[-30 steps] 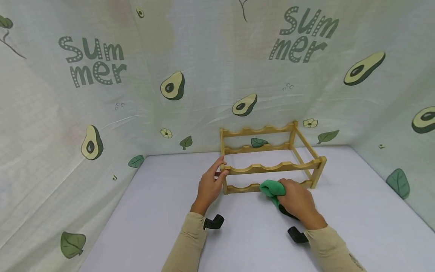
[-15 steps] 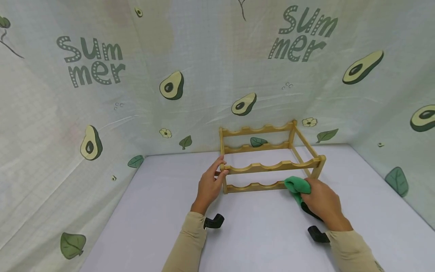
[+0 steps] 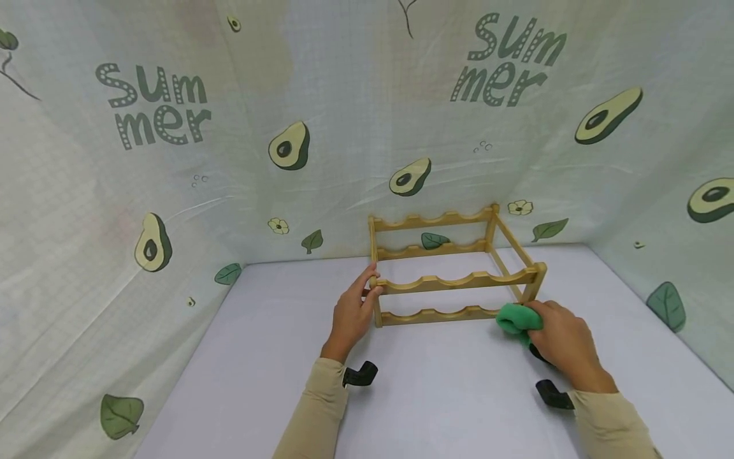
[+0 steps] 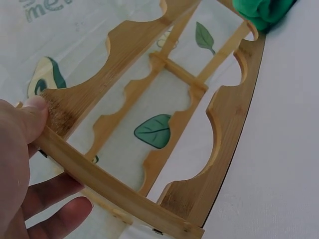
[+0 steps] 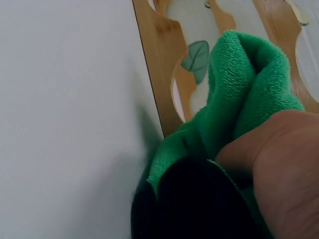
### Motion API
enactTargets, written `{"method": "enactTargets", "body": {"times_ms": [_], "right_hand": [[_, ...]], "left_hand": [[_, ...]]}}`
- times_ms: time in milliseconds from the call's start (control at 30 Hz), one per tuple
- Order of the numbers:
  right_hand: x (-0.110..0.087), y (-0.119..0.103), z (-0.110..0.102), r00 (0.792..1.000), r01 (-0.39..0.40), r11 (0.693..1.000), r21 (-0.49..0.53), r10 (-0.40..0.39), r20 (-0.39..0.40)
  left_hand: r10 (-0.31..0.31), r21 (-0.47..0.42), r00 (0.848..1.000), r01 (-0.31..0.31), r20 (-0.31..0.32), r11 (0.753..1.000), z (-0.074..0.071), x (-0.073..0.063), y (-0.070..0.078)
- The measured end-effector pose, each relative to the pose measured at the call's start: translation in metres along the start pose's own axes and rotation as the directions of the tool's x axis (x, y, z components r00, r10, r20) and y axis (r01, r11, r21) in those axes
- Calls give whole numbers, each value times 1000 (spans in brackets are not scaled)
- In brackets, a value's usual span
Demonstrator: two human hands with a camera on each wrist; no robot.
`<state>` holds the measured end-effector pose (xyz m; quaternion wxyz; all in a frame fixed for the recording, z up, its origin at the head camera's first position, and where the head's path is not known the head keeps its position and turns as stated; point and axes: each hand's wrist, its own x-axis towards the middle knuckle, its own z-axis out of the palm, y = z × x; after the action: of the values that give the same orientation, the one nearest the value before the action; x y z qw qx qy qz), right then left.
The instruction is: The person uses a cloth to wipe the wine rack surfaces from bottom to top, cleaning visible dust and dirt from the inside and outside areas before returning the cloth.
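A wooden wine rack (image 3: 453, 282) with scalloped rails stands on the white table, close to the back curtain. My left hand (image 3: 352, 313) grips its front left corner post. In the left wrist view the thumb (image 4: 35, 112) lies at the end of the upper rail, with other fingers beyond the post. My right hand (image 3: 564, 341) holds a bunched green cloth (image 3: 518, 317) against the right end of the lower front rail (image 3: 430, 316). Folds of the cloth (image 5: 237, 84) overlap that rail in the right wrist view, and a dark part of it hangs below the hand.
Behind and beside the table (image 3: 258, 382) hangs a pale curtain (image 3: 338, 83) printed with avocados, leaves and lettering. The rack's rear rails (image 3: 432, 220) are close to it. A black camera mount sits on each wrist.
My right hand has slid the green cloth rightward along the lower front rail, from its middle to its right end. The left hand keeps its hold on the corner post.
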<state>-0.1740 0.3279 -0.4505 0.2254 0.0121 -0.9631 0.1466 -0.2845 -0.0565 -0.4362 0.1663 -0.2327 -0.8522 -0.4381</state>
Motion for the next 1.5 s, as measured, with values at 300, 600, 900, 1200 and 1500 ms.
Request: {"method": "enactTargets", "body": {"times_ms": [300, 600, 900, 1200, 1500], "right_hand": [[8, -2, -18, 974, -35, 991, 127, 62, -218], [19, -5, -35, 895, 45, 973, 228, 62, -442], [19, -3, -36, 894, 9, 967, 254, 106, -436], [12, 1, -20, 938, -105, 962, 250, 179, -296], [1, 10, -8, 991, -136, 982, 129, 134, 23]], "left_hand": [[-13, -23, 1000, 14, 19, 1000, -2, 1, 0], [-21, -28, 999, 22, 30, 999, -2, 3, -2], [-18, -32, 999, 19, 34, 999, -2, 1, -2], [-31, -59, 999, 32, 26, 998, -3, 0, -3], [-27, -65, 999, 29, 34, 997, -3, 0, -1]]}}
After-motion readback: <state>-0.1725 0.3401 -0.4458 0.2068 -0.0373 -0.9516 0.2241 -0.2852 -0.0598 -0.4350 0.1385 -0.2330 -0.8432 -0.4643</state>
